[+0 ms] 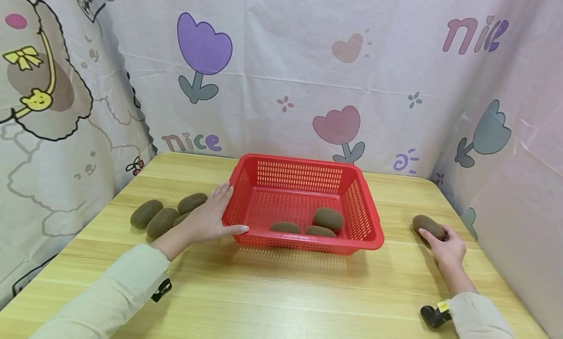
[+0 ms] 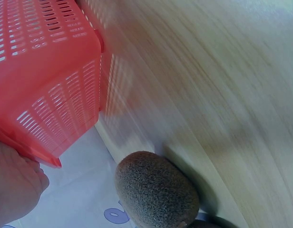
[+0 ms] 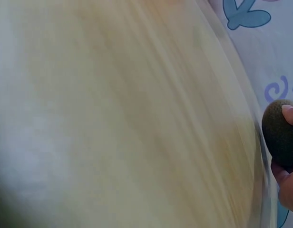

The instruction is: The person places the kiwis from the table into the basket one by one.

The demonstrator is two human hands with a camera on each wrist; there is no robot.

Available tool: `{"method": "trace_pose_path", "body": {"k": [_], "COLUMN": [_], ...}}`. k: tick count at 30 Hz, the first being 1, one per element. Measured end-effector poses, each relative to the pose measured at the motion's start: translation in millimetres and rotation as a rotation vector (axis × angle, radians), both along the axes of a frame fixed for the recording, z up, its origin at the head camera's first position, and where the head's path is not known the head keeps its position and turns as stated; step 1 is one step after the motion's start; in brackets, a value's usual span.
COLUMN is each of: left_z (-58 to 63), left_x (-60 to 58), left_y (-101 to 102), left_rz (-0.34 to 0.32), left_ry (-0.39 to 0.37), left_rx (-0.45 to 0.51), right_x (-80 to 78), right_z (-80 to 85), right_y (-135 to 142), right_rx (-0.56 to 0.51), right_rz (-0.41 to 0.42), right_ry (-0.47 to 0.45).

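Note:
My left hand point(image 1: 210, 217) rests on the left side of the red plastic basket point(image 1: 371, 222), with fingers extended along its left rim and the thumb at the front corner. In the left wrist view that hand point(image 2: 15, 183) touches the basket's rim point(image 2: 30, 149). At the right of the table my right hand point(image 1: 449, 246) grips a brown kiwi point(image 1: 427, 226) between thumb and fingers. The right wrist view shows this kiwi point(image 3: 279, 135) at its right edge, partly covered by fingers. Three kiwis point(image 1: 328, 219) lie in the basket near its front.
Several kiwis point(image 1: 146, 214) lie grouped on the wooden table point(image 1: 281, 290) left of the basket, partly behind my left forearm. One kiwi point(image 2: 156, 190) shows large in the left wrist view. A patterned cloth point(image 1: 281, 46) hangs behind and along both sides of the table.

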State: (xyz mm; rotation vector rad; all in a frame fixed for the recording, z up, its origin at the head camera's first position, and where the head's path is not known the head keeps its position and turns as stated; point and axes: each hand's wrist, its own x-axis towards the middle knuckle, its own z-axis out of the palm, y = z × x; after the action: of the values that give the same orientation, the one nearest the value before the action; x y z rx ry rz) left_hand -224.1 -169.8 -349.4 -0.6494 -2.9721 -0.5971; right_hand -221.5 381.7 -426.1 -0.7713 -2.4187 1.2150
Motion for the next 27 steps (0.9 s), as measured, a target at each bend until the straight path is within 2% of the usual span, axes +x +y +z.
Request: {"method": "trace_pose_path", "body": {"k": [7, 15, 21, 27], "left_z": [0.2, -0.8, -1.3, -0.5], "left_x": [0.1, -1.0, -1.3, -0.9], "left_y": [-0.7, 0.1, 0.2, 0.6], "left_rz": [0.002, 0.0, 0.005, 0.004], "left_ry": [0.0, 0.0, -0.01, -0.015], "left_rx": [0.0, 0.001, -0.004, 0.001], "right_x": [-0.4, 4.3, 5.8, 7.4], "right_z": [5.3, 18.1, 28.5, 39.2], "right_y": [-7.8, -20.6, -33.4, -48.3], "right_rx": [-0.028, -0.096, -0.173, -0.224], "right_rz": [-0.006, 0.028, 0.021, 0.058], "right_ry": [0.003, 0.014, 0.121, 0.211]}}
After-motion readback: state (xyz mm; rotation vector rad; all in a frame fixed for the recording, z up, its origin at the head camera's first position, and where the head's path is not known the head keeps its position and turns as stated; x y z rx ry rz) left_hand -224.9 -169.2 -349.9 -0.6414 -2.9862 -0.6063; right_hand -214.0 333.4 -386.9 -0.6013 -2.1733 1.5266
